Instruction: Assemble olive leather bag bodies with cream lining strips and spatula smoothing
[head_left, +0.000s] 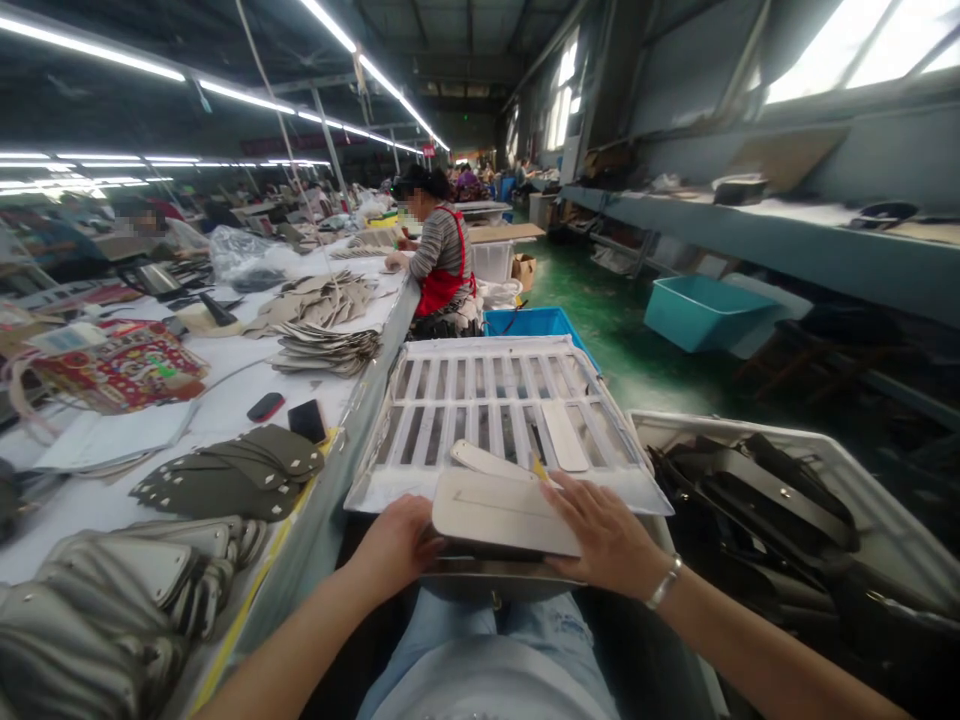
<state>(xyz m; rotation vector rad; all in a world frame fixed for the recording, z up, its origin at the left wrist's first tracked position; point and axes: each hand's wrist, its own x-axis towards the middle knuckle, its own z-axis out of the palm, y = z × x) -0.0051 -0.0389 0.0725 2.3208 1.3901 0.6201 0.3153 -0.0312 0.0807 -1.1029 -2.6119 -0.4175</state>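
Observation:
A beige, round-cornered leather-like panel (495,512) is held level above my lap, with a dark edge showing below it. My left hand (397,545) grips its left end, fingers curled under the edge. At the right end, my right hand (607,535) lies with its fingers over the top and its thumb lower down, closed on the panel. Just beyond the right fingertips a small yellow-tipped tool (538,466) sticks up; whether the hand touches it I cannot tell. A narrow beige strip (487,460) and another pale strip (564,437) rest on the white slatted rack (435,408) ahead.
Dark fanned pieces (232,470) and stacked grey panels (142,570) lie on the left table, near a phone (307,421). A white bin (892,520) of dark bag parts stands right. A co-worker in a red apron (446,265) sits ahead, near a blue bin (536,322).

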